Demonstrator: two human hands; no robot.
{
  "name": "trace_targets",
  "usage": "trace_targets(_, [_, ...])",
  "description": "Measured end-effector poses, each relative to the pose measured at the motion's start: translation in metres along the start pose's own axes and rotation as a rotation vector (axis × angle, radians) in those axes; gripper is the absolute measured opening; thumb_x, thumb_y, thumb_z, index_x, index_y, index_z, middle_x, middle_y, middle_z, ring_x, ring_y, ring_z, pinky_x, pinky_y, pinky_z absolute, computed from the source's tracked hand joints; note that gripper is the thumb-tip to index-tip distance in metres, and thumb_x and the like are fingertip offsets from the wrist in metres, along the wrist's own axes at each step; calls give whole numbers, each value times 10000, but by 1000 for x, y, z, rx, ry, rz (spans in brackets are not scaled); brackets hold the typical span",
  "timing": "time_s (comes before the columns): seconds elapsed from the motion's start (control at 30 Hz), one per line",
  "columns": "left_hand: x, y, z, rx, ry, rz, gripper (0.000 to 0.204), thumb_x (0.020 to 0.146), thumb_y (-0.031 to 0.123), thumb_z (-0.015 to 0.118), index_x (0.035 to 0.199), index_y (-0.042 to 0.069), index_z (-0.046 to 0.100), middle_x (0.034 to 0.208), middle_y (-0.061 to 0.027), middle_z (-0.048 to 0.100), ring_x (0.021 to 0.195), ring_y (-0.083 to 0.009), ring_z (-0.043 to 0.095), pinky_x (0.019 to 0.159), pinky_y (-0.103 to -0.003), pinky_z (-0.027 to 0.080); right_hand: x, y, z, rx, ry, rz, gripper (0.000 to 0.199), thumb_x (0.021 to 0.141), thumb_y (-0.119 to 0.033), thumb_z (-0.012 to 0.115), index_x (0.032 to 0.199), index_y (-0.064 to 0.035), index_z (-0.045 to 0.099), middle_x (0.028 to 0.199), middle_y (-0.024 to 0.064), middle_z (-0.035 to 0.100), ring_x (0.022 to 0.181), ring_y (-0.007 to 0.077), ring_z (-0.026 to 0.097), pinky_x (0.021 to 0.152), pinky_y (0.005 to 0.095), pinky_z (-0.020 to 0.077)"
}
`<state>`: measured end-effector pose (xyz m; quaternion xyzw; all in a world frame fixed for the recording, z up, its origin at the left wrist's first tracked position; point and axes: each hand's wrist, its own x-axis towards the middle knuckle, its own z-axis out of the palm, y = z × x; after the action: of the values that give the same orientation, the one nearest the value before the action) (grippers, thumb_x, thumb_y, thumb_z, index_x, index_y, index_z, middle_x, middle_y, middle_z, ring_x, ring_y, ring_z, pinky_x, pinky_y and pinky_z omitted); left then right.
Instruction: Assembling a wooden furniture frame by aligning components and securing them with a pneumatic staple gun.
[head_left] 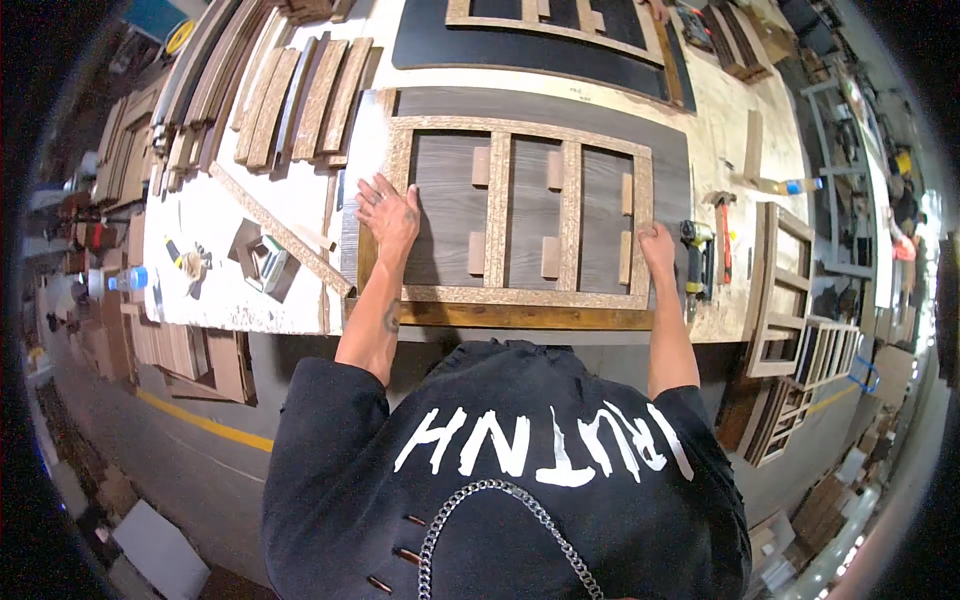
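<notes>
A wooden frame [500, 214] with upright slats lies flat on a dark grey wood-grain panel [450, 185] on the workbench in front of me. Small wooden blocks [550, 257] sit against its uprights. My left hand [391, 214] rests on the frame's left side, fingers stretched and spread over the edge. At the right rail, my right hand [655, 247] has its fingers curled in and gripping the frame's edge; the fingertips are partly hidden. Just right of that hand lie a nail gun [697, 255] and a hammer with an orange handle [722, 240].
Stacked wood strips [290, 105] fill the bench's far left. A long wooden strip [280, 228] lies diagonally beside a small open box [264, 258]. Another slatted frame [560, 30] lies on a dark panel at the back, a person's hand [655, 10] beside it. Assembled frames [785, 290] lean at the right.
</notes>
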<state>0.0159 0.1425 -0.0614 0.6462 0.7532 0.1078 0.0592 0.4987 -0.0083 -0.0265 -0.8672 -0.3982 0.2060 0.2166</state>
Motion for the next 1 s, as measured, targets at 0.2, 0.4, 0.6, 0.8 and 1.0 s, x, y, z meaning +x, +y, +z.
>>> trace_targets(0.2, [7, 22, -24, 19, 44, 91, 716, 972, 469, 512, 1473, -7, 325, 1460, -408, 267, 1295, -536, 346, 1033, -672, 278, -9, -15, -3, -317, 65, -147, 375, 856, -211, 552, 1170, -18, 617, 1061, 255, 667, 1042, 423, 623, 873, 470, 499])
trace_targets(0.4, [-3, 19, -11, -18, 65, 85, 728, 974, 461, 518, 1482, -21, 317, 1478, -411, 243, 1339, -572, 292, 1067, -687, 255, -69, -122, 81, 302, -887, -35, 485, 926, -192, 546, 1355, 20, 469, 709, 179, 681, 512, 243, 649, 572, 377, 547])
trace_targets(0.6, [-7, 9, -21, -38, 39, 61, 738, 956, 447, 539, 1481, -22, 318, 1490, -392, 229, 1313, -572, 318, 1034, -712, 275, -83, -100, 27, -75, -79, -128, 464, 885, -231, 630, 1244, 42, 523, 1212, 321, 575, 1101, 427, 588, 869, 506, 498])
trace_targets(0.8, [-5, 11, -27, -77, -23, 34, 745, 953, 434, 539, 1493, -18, 295, 1516, -391, 177, 1348, -585, 268, 1052, -716, 247, -54, -11, -4, -141, 64, 109, 657, 827, -284, 661, 1376, 12, 453, 1281, 278, 557, 1168, 442, 546, 985, 482, 456])
trace_targets(1.0, [-1, 15, -23, -70, -44, 13, 753, 958, 440, 505, 1514, 0, 251, 1517, -391, 169, 1357, -576, 260, 1066, -714, 218, -45, -18, -16, -78, -80, 154, 717, 810, -281, 669, 1412, 20, 421, 1219, 281, 605, 1139, 430, 576, 964, 470, 468])
